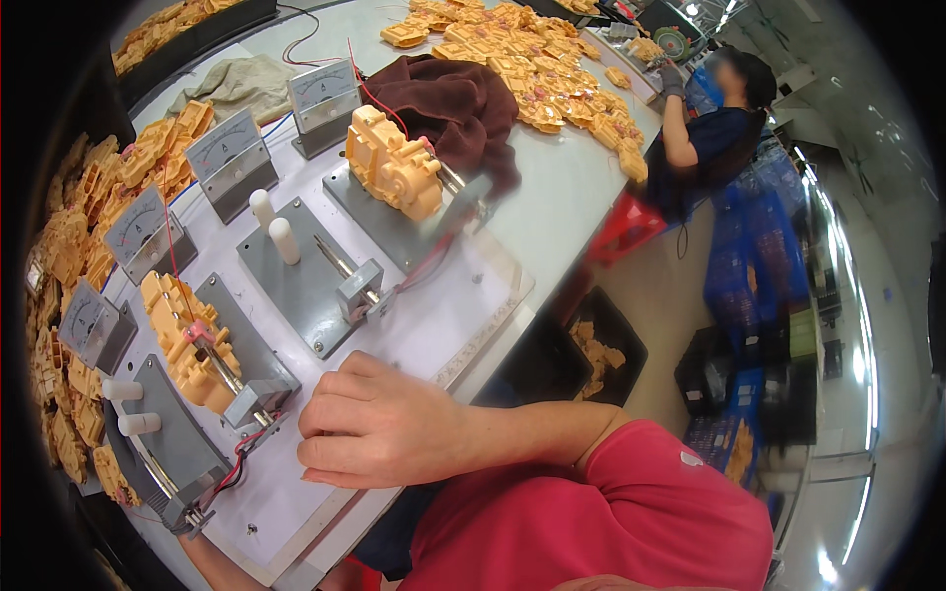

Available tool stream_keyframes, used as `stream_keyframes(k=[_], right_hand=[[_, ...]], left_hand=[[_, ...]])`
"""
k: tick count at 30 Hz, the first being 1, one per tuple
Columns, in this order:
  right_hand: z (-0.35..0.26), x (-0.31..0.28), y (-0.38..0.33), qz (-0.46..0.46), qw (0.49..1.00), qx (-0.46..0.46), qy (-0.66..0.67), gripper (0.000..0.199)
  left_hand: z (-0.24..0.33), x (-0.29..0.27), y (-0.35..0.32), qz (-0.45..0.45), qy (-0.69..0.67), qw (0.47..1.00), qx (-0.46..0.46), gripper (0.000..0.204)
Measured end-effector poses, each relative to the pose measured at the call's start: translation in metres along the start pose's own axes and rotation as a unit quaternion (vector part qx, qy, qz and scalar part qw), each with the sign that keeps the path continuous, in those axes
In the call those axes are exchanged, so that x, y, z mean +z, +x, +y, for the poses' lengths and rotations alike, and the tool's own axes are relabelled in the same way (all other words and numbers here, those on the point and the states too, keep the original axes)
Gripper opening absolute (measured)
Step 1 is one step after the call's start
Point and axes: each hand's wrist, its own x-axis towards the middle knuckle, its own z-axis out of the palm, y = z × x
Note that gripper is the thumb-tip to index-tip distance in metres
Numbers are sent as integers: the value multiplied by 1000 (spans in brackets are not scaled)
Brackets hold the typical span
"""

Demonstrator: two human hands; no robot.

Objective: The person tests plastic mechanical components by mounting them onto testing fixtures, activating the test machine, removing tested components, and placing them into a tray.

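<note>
Right hand grip: the right hand (379, 424) lies on the white surface (434, 325) with its fingers curled loosely under; nothing shows inside the grip, and what the fingertips press on cannot be told.
Left hand: only a strip of forearm shows at the lower edge, under the fixtures; the hand itself is out of view.
Nearest thing: a small grey slide clamp (258, 399) with a metal pin stands just to the left of the knuckles, apart from them by a narrow gap.
Held part: beyond that clamp an orange plastic housing (187, 340) sits on its grey fixture plate (246, 345), the pin pointing into it.
Wires: red and black leads (232, 473) run from the clamp along the surface just below the hand.
Middle fixture: a second grey plate (296, 295) carries two white pegs (274, 225) and its own clamp (360, 288), with no housing on it.
Far fixture: another orange housing (392, 165) sits mounted, a dark red cloth (453, 103) behind it.
Meters: four grey dial meters (227, 148) stand in a row along the left.
Stock: loose orange parts (79, 236) are heaped at the left rim and at the far end of the surface.
Other person: a seated worker in dark clothing (705, 138) reaches to that far pile.
</note>
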Motion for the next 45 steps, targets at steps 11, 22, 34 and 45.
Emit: stream_keyframes(k=[11, 22, 34, 45], right_hand=[[0, -5, -1, -15, 1000, -3, 11, 20], [-1, -1, -1, -2, 1000, 4, -5, 21], [-1, -1, -1, 1, 1000, 0, -8, 21], [-1, -4, -2, -14, 1000, 3, -1, 21]], left_hand=[[-3, -18, 10, -306, -528, 778, -151, 49], [-7, -3, 4, -73, -49, 995, 46, 47], [2, -9, 7, -283, -494, 809, -144, 48], [14, 9, 0, -165, -254, 948, -103, 49]])
